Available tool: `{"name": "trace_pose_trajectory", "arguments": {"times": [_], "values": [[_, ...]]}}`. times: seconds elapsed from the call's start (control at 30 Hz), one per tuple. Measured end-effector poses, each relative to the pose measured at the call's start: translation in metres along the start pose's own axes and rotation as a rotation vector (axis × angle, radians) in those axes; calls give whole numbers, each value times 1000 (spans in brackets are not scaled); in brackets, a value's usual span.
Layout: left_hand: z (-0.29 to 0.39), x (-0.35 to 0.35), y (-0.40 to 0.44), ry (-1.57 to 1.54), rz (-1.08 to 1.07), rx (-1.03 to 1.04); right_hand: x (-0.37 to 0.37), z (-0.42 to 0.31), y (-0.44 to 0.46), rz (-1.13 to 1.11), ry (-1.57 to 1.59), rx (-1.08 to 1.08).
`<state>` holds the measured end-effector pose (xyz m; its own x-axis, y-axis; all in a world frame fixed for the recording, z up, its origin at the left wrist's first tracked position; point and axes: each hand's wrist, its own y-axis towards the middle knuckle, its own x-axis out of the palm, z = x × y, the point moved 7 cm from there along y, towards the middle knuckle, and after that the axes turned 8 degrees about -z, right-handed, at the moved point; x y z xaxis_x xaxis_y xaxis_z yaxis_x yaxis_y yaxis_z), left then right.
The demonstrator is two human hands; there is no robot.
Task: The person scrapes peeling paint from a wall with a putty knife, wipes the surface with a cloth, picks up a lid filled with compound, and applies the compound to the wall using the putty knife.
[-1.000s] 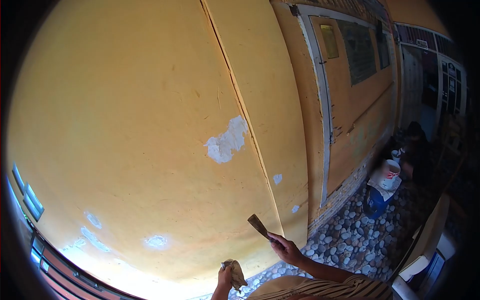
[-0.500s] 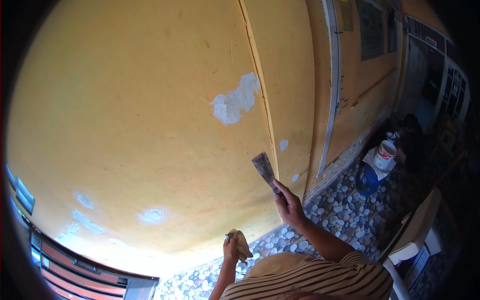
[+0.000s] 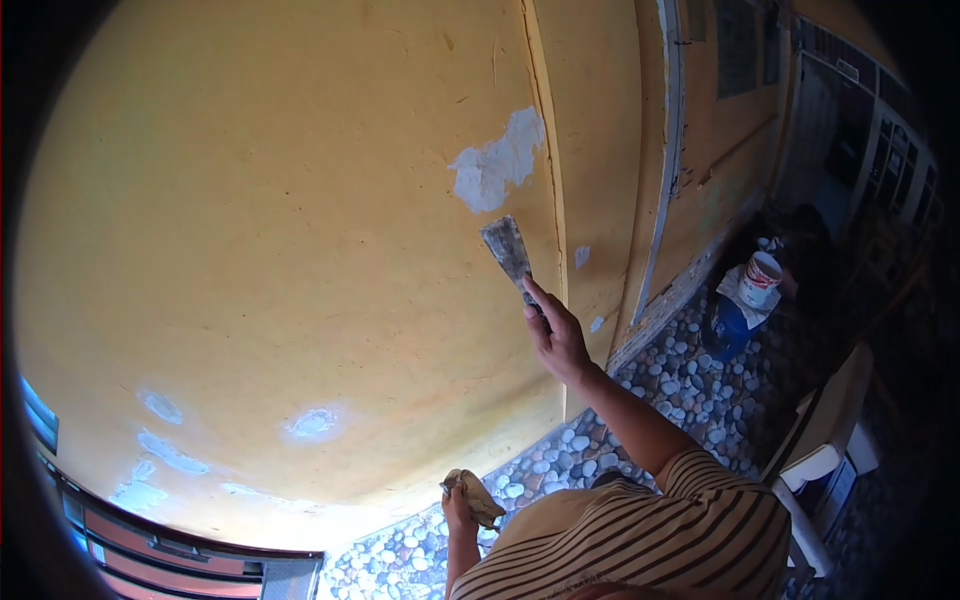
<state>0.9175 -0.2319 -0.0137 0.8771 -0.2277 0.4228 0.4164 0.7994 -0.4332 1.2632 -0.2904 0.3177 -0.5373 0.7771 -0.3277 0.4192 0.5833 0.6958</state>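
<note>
Head view: I am watching the right grip point(image 3: 560, 345) clamping around the dark handle of a scraper point(image 3: 506, 248), forefinger lying along it toward the blade. The wide edge is pointing up, appearing just below the large pale patch point(image 3: 497, 165) on the yellow wall point(image 3: 300, 260); I cannot tell whether it is touching. The left grip point(image 3: 458, 510) is closing on a crumpled, pale wad point(image 3: 484, 500), low and near the body, with something small and greyish poking out that I am not managing to identify.

For good blade work, I am judging that the forefinger should be steadying the flat, the wrist staying loose and the whole edge meeting the surface evenly at a shallow angle, since a dipping corner could be gouging it. The cracked ridge point(image 3: 552, 150) beside the patch is calling for lighter pressure. The wad is hanging well apart from the blade, so it is not hindering the stroke.
</note>
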Motion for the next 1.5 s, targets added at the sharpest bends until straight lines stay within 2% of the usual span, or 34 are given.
{"name": "trace_pose_trajectory", "arguments": {"times": [0.1, 0.2, 0.27, 0.43, 0.63, 0.73, 0.8, 0.93, 1.0, 1.13, 1.2, 1.33, 1.4, 1.5], "values": [[-11, -25, 2, -8, 51, -17, 7, -4, 2, 66, 15, -56], [-5, -39, -1, -11, 99, 15, 12, 7, 7, 19, -12, 9], [1, -43, -2, -12, 158, 12, 9, 10, 11, 108, -36, -73], [3, -27, -2, -123, 222, 105, -5, 39, 20, 66, 129, 86], [-6, 20, -1, -52, 181, 53, -17, 54, 30, 48, 134, 83], [-4, 30, 1, -28, 178, 52, -17, 56, 43, -33, 245, 184], [-3, 36, 2, -15, 171, 55, -27, 39, 53, 84, 112, -62], [-12, 39, 4, -2, 176, 45, -28, 41, 45, 79, 70, -84], [-19, 39, 5, -5, 187, 23, -20, 56, 33, -24, 64, 44], [-31, 43, 5, -4, 183, 8, -20, 61, 40, -70, 145, 143], [-31, 48, 1, 25, 189, -12, -37, 36, 63, 127, 75, -142], [-23, 63, -3, 30, 191, 14, -41, 34, 63, 132, 73, -153], [-27, 64, -3, 22, 180, 3, -26, 60, 42, -50, 128, 70], [-35, 65, -4, -20, 146, 17, -26, 63, 33, -59, 151, 98]]}}
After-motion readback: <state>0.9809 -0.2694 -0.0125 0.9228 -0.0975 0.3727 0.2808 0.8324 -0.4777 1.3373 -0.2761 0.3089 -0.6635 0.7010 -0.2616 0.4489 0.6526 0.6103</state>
